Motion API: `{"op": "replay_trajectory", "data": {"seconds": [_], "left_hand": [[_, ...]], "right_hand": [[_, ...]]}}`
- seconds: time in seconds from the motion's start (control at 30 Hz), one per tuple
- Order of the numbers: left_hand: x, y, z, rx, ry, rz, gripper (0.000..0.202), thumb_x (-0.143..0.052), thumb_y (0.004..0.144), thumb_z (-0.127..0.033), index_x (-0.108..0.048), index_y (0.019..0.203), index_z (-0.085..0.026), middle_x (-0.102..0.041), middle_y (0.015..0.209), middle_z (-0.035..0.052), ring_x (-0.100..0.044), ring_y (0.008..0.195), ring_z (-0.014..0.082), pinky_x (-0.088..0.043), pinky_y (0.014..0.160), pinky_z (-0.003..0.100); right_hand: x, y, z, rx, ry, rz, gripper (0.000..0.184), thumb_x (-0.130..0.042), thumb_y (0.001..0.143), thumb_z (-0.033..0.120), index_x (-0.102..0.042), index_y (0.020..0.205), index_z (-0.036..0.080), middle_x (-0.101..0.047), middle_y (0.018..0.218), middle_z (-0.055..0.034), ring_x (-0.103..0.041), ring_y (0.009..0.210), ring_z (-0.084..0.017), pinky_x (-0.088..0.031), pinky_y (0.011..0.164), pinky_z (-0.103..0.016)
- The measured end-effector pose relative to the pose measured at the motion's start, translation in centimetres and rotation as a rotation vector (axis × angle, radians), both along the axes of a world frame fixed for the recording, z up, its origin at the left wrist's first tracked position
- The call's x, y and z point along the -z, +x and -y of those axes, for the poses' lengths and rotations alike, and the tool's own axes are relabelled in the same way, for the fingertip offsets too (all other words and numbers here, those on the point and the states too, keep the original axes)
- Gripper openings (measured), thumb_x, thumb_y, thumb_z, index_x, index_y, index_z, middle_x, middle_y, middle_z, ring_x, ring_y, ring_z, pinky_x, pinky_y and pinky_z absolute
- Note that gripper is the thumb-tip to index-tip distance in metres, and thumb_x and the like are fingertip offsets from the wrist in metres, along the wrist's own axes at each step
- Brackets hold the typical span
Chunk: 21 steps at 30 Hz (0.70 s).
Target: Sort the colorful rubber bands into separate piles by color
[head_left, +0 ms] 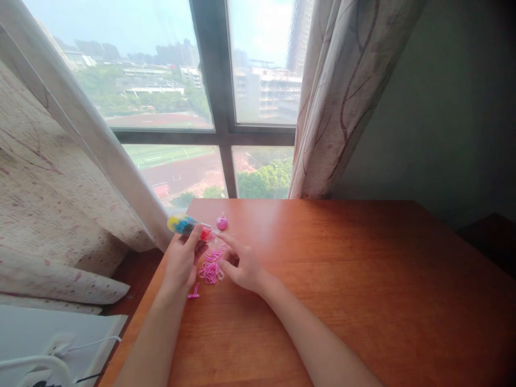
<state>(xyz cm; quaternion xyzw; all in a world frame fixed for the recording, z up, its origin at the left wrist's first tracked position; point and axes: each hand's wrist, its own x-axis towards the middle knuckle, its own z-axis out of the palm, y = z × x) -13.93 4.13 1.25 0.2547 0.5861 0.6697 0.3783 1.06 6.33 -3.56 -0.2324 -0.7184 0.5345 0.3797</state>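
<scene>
My left hand (183, 258) is closed around a clear tube of coloured bands (185, 224), showing yellow, blue, black and red sections. The tube lies tilted above the table, its clear end toward my right hand (244, 263). That hand has its index finger stretched to the tube's end, with the thumb apart below; nothing shows in its grasp. Under and between my hands lies a loose pile of pink bands (210, 271). Beyond the tube sits a small round pink object (222, 221). Close to my left wrist is a small pink strip-like piece (194, 293).
The brown wooden table (342, 279) reaches to the window frame (223, 134). Patterned curtains (330, 97) hang on both sides. At lower left, below the table's edge, a white cabinet (92, 322) carries white cables (92, 344).
</scene>
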Motion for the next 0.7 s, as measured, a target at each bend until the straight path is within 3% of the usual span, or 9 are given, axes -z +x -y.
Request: {"op": "replay_trajectory", "data": {"seconds": [0.1, 0.23, 0.33, 0.6, 0.7], "left_hand": [[0.2, 0.4, 0.2, 0.074, -0.005, 0.084, 0.049, -0.084, 0.056, -0.052, -0.061, 0.081, -0.016, -0.066, 0.069, -0.0010, -0.062, 0.059, 0.0122, -0.051, 0.055, 0.022], [0.5, 0.4, 0.2, 0.150, -0.019, 0.131, 0.047, -0.086, 0.056, -0.050, -0.062, 0.079, -0.015, -0.066, 0.068, 0.0006, -0.062, 0.060, 0.0132, -0.051, 0.056, 0.023], [0.9, 0.1, 0.3, 0.163, -0.025, 0.123, 0.045, -0.087, 0.058, -0.043, -0.064, 0.084, -0.014, -0.066, 0.073, 0.0002, -0.061, 0.062, 0.0105, -0.051, 0.058, 0.020], [1.2, -0.4, 0.6, 0.148, 0.009, -0.001, 0.046, -0.086, 0.060, -0.042, -0.066, 0.089, -0.012, -0.068, 0.084, 0.0025, -0.063, 0.075, 0.0143, -0.052, 0.069, 0.023], [1.3, -0.5, 0.6, 0.115, 0.025, -0.063, 0.046, -0.086, 0.059, -0.042, -0.067, 0.089, -0.013, -0.069, 0.085, 0.0031, -0.064, 0.079, 0.0165, -0.052, 0.075, 0.027]], "right_hand": [[0.0, -0.2, 0.3, -0.055, 0.031, 0.032, 0.073, -0.058, 0.082, 0.019, -0.032, 0.150, 0.025, -0.054, 0.067, 0.0067, -0.048, 0.055, -0.011, -0.041, 0.056, -0.022], [0.1, -0.4, 0.3, -0.044, 0.094, 0.093, 0.076, -0.060, 0.080, 0.016, -0.031, 0.149, 0.027, -0.054, 0.067, 0.0066, -0.049, 0.056, -0.012, -0.040, 0.055, -0.022], [0.0, -0.3, 0.2, -0.046, 0.059, 0.107, 0.074, -0.058, 0.083, 0.017, -0.029, 0.150, 0.027, -0.054, 0.063, 0.0072, -0.049, 0.053, -0.011, -0.039, 0.053, -0.022], [-0.7, -0.6, 0.3, -0.253, -0.384, -0.102, 0.070, -0.059, 0.088, 0.029, -0.028, 0.150, 0.027, -0.055, 0.053, 0.0102, -0.046, 0.039, -0.009, -0.037, 0.040, -0.018], [-0.8, -0.8, 0.2, -0.296, -0.598, -0.212, 0.065, -0.063, 0.086, 0.041, -0.038, 0.143, 0.023, -0.056, 0.053, 0.0099, -0.044, 0.036, -0.007, -0.033, 0.037, -0.016]]}}
